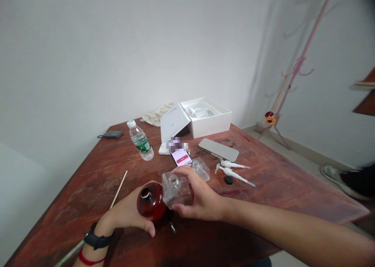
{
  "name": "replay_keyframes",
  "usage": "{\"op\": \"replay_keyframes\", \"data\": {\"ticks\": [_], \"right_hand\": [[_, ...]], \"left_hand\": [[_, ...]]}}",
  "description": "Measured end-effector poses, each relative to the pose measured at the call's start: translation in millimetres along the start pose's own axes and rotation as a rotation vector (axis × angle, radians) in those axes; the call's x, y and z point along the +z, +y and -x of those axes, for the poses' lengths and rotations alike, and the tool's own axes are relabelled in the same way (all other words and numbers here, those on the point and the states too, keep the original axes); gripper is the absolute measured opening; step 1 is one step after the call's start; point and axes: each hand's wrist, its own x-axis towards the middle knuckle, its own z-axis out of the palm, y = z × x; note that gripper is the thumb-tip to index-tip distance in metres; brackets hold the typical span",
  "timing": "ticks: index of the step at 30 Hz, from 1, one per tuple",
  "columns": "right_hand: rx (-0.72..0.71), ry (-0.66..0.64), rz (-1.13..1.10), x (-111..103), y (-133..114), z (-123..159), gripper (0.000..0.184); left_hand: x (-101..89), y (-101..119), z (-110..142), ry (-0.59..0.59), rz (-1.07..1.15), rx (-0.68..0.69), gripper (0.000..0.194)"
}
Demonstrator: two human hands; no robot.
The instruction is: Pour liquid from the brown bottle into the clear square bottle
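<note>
The left hand [129,213] has a closed, secure grip around a brown glass bottle [151,202], held just above the red-brown surface [88,189]. Just beside it, a clear glass bottle [177,191] sits firmly in the closed grip of the right hand [202,197], near two white pumps [233,172].

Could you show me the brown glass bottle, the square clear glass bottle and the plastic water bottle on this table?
brown glass bottle [151,203]: head view, on its rounded body.
square clear glass bottle [173,193]: head view, on its side wall.
plastic water bottle [141,143]: head view, on its green label.
</note>
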Motion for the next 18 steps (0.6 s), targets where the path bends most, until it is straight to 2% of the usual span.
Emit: {"op": "replay_keyframes", "data": {"ticks": [5, 9, 12, 15, 18], "right_hand": [[0.021, 0.01, -0.043, 9.6, 5.7, 4.3, 0.083], [0.128, -0.053, -0.058, 12.2, 4.7, 4.6, 0.073], [0.203, -0.105, -0.071, 11.5, 3.0, 4.0, 0.069], [0.175, -0.145, -0.093, 13.8, 8.3, 4.4, 0.067], [0.177, -0.191, -0.087, 18.3, 18.2, 5.1, 0.069]], "left_hand": [[-12.1, 0.2, 8.4, -0.003, -0.067, 0.003, 0.117], [-24.1, 4.0, 19.6, -0.002, -0.003, 0.025, 0.117], [-27.3, 7.4, 25.7, 0.058, 0.111, 0.073, 0.116], [-28.2, 6.0, 27.9, 0.16, 0.177, 0.145, 0.112], [-30.9, 0.3, 27.4, 0.203, 0.204, 0.233, 0.103]]}}
